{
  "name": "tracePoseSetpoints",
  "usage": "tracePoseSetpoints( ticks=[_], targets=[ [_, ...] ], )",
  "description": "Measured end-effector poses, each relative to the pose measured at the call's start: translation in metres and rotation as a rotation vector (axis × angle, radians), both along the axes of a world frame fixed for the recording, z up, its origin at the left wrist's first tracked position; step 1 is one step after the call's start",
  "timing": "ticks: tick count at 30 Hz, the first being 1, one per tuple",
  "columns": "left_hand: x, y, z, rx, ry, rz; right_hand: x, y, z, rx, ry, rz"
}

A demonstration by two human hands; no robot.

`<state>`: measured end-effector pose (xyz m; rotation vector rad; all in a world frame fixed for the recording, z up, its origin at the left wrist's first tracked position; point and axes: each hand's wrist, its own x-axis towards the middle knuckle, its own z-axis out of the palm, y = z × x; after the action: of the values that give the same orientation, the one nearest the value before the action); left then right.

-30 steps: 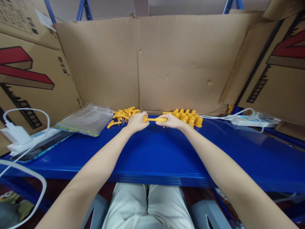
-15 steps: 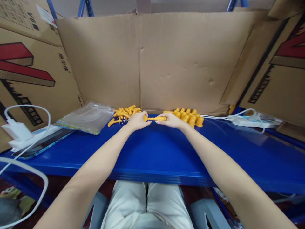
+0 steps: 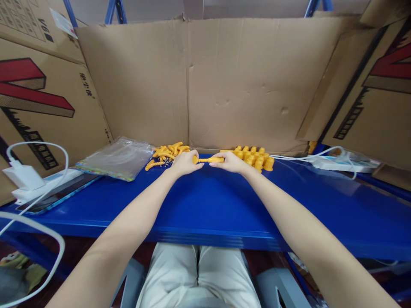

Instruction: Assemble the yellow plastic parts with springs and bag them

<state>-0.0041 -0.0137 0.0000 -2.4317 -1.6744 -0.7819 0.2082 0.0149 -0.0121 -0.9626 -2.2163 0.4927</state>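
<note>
Between my two hands, just above the blue shelf top, is a yellow ribbed plastic piece point(image 3: 204, 160) lying sideways. My left hand point(image 3: 184, 164) is closed round its left end, which is wide and rounded. The fingers of my right hand point(image 3: 234, 162) close on the smoother right end. Right beside my left hand lies a pile of yellow branched pieces point(image 3: 173, 148) with small metal chains among them. To the right of my right hand stand several yellow cup-shaped pieces point(image 3: 257, 157) in close rows. My fingers hide parts of the held piece.
Clear plastic bags point(image 3: 117, 158) lie left on the blue shelf point(image 3: 212, 201). A phone or tablet point(image 3: 64, 192), a white charger point(image 3: 24, 176) and cables are at far left. A power strip point(image 3: 343, 162) sits at right. Cardboard point(image 3: 237, 81) walls the back.
</note>
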Motion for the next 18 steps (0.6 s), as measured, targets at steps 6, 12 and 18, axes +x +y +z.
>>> tracePoseSetpoints(
  ticks=[6,12,18],
  targets=[
    [0.0003,0.0003,-0.0008,0.03,0.013,-0.002,0.0007,-0.0049,0.0045,-0.021,-0.01,0.006],
    [0.0003,0.0025,-0.0019,0.04,0.011,-0.008,0.0007,-0.0067,0.0078,-0.066,-0.002,0.003],
    [-0.0006,0.0047,-0.0036,0.058,0.021,-0.019,0.0014,-0.0076,0.0097,-0.068,-0.014,-0.005]
  ],
)
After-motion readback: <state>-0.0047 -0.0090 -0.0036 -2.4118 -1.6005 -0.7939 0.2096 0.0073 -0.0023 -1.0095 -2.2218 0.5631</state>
